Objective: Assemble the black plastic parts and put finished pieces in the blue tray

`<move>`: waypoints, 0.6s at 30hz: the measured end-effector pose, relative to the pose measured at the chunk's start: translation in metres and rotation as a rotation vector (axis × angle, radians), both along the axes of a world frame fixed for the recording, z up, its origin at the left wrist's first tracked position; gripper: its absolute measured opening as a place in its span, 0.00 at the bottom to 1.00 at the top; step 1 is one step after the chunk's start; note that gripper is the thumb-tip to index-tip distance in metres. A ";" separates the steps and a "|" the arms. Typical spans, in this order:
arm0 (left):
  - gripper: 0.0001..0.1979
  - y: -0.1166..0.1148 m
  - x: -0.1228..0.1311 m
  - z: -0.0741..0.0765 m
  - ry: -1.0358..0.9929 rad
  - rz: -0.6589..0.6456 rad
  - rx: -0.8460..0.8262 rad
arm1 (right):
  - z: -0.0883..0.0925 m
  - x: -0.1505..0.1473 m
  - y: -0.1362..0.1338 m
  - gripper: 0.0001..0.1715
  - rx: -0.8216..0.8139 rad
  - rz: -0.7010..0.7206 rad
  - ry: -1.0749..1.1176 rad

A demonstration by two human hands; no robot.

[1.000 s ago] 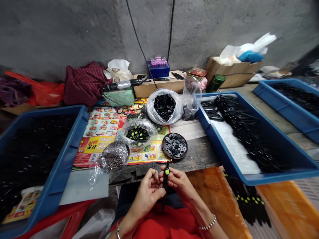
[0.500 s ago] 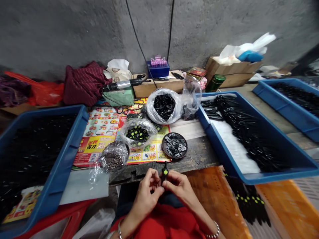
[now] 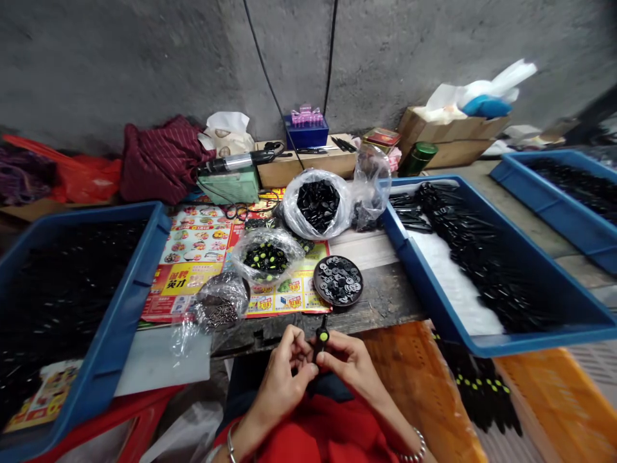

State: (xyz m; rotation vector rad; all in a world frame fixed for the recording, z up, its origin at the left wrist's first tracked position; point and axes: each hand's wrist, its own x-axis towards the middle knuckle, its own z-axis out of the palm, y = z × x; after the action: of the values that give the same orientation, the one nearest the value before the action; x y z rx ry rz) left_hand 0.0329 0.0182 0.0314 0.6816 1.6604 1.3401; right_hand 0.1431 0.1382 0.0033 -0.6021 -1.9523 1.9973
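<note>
Head view, looking down on a tabletop (image 3: 385, 296) between a left blue tray (image 3: 139, 276) and a right blue tray (image 3: 544, 344) of black pieces (image 3: 472, 257), and on a printed sheet (image 3: 193, 270) partly under an open clear bag (image 3: 344, 209) of glossy black parts (image 3: 318, 204) and a smaller bag (image 3: 293, 257) of green-dotted parts (image 3: 266, 258). Working with left hand (image 3: 289, 370) and right hand (image 3: 347, 357) nearly meeting just off the tabletop's near edge, before a round dish (image 3: 340, 303) of dark discs (image 3: 339, 280). Pinching a slim black piece (image 3: 321, 347) in the narrow fingertip grip of both, pointing its thin tip away and showing a yellow-green dot (image 3: 323, 336).
</note>
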 end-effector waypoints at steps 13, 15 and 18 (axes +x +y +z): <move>0.10 -0.002 -0.013 -0.009 -0.102 -0.107 -0.037 | 0.008 0.022 0.014 0.20 -0.605 -0.001 -0.027; 0.14 -0.002 -0.018 -0.014 -0.095 -0.103 -0.061 | 0.010 0.041 0.020 0.21 -0.672 -0.019 -0.006; 0.18 0.003 -0.021 -0.014 -0.093 -0.113 -0.143 | 0.012 0.082 0.035 0.20 -0.686 -0.111 -0.004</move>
State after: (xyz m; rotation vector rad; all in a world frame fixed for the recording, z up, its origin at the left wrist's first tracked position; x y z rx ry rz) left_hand 0.0116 0.0215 0.0170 0.6108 1.6017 1.1443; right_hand 0.2247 0.1728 0.0155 -0.8339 -1.1595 2.5721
